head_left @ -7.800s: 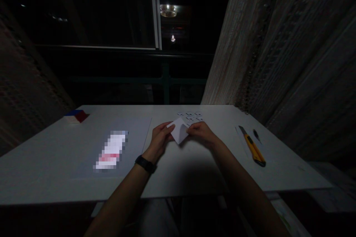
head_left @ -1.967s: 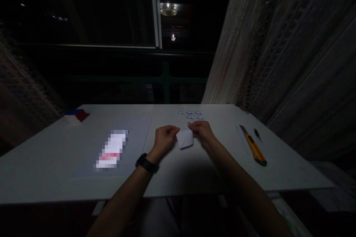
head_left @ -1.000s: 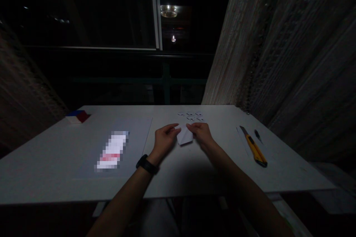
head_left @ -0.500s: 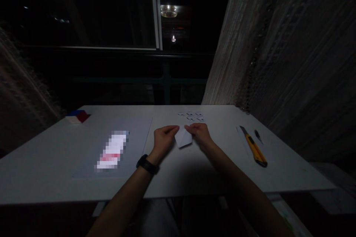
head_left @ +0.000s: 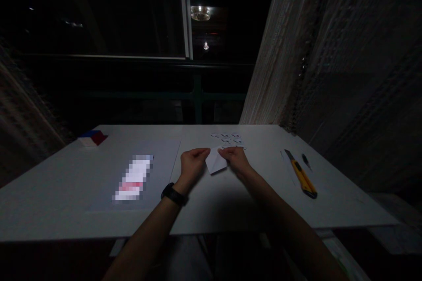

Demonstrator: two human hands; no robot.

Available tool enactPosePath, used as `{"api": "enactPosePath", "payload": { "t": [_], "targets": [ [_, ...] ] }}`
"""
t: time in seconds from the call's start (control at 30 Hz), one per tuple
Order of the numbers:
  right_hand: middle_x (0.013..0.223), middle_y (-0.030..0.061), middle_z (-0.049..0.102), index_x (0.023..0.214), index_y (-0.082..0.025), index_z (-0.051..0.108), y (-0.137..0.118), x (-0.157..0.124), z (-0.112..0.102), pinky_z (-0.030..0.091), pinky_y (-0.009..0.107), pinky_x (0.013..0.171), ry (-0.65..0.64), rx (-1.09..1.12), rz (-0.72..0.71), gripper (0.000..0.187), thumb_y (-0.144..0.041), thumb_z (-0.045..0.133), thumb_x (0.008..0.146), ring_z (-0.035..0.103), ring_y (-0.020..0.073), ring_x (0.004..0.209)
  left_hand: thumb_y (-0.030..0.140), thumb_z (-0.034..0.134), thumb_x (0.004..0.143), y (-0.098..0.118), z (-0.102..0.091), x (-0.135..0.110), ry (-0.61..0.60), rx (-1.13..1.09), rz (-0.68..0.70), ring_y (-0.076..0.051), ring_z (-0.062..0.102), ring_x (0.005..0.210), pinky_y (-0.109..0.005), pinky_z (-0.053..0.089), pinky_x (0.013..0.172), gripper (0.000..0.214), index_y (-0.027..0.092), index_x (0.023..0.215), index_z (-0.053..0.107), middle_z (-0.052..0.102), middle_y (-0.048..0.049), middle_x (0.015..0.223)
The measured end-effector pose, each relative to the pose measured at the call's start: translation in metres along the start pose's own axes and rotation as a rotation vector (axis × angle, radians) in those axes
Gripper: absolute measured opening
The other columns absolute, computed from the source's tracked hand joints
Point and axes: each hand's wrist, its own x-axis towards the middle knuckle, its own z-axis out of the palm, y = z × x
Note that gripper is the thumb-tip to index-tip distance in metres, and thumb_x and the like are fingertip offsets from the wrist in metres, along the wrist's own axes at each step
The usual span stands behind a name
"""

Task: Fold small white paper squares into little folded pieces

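A small folded piece of white paper [head_left: 216, 162] is held up between my two hands over the middle of the white table. My left hand [head_left: 193, 163], with a dark watch [head_left: 173, 194] on its wrist, pinches the paper's upper left corner. At the upper right edge, my right hand [head_left: 235, 158] grips it between thumb and fingers. The paper hangs with a point toward me and shows a crease. Just beyond it lie several small white pieces with dark markings [head_left: 226, 135], partly hidden by the paper and my right hand.
On the right lie a yellow box cutter [head_left: 302, 176] and a small dark pointed tool [head_left: 306, 161]. To the left, a lit, blurred-out phone-like screen [head_left: 133, 178] rests on a large pale sheet [head_left: 165, 162]. A blue, red and white cube [head_left: 91, 138] sits at the far left of the table [head_left: 211, 224].
Both hands and the paper have shifted very slightly left. More of the small marked pieces show behind the right hand. The things on the table have stayed in place.
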Motion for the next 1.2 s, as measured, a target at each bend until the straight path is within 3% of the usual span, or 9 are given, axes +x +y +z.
{"api": "enactPosePath", "payload": {
  "t": [0.27, 0.53, 0.77, 1.0, 1.2],
  "targets": [
    [0.045, 0.0004, 0.055, 0.049, -0.012, 0.061, -0.007, -0.004, -0.002, 0.031, 0.024, 0.047, -0.063, -0.043, 0.006, 0.032, -0.042, 0.072, 0.053, 0.045, 0.0096, 0.044, 0.036, 0.073, 0.057, 0.005, 0.001, -0.002, -0.143, -0.136, -0.104, -0.019, 0.063, 0.064, -0.028, 0.047, 0.06, 0.03, 0.01, 0.072, 0.071, 0.07, -0.0106, 0.071],
    [0.045, 0.0002, 0.054, 0.05, -0.011, 0.062, -0.006, -0.004, -0.002, 0.031, 0.024, 0.049, -0.112, -0.103, -0.008, 0.033, -0.042, 0.07, 0.058, 0.043, 0.0089, 0.045, 0.036, 0.071, 0.059, 0.001, -0.001, 0.001, -0.066, -0.059, -0.09, -0.017, 0.059, 0.058, -0.026, 0.043, 0.055, 0.027, 0.01, 0.066, 0.069, 0.067, -0.0082, 0.064],
    [0.041, -0.0033, 0.045, 0.048, -0.011, 0.06, -0.004, -0.01, 0.003, 0.026, 0.023, 0.045, -0.228, -0.186, -0.024, 0.034, -0.043, 0.07, 0.057, 0.035, 0.0068, 0.043, 0.04, 0.07, 0.059, 0.006, 0.002, -0.002, -0.242, -0.103, -0.102, -0.013, 0.053, 0.051, -0.024, 0.038, 0.05, 0.03, 0.011, 0.063, 0.069, 0.063, -0.0053, 0.056],
    [0.041, -0.0045, 0.044, 0.05, -0.011, 0.062, 0.0, -0.012, 0.008, 0.026, 0.023, 0.046, -0.284, -0.231, -0.015, 0.035, -0.044, 0.068, 0.06, 0.035, 0.0062, 0.043, 0.039, 0.072, 0.054, -0.002, 0.002, 0.001, -0.149, -0.043, -0.151, -0.01, 0.045, 0.045, -0.023, 0.031, 0.045, 0.029, 0.011, 0.055, 0.066, 0.058, -0.003, 0.049],
    [0.044, -0.0011, 0.051, 0.051, -0.01, 0.062, -0.006, -0.013, 0.004, 0.031, 0.024, 0.046, -0.326, -0.188, 0.021, 0.037, -0.045, 0.07, 0.058, 0.042, 0.0082, 0.043, 0.042, 0.072, 0.054, -0.002, -0.001, 0.003, -0.096, -0.019, -0.174, -0.009, 0.042, 0.043, -0.023, 0.029, 0.043, 0.031, 0.011, 0.053, 0.066, 0.054, -0.0013, 0.046]
  ]
}}
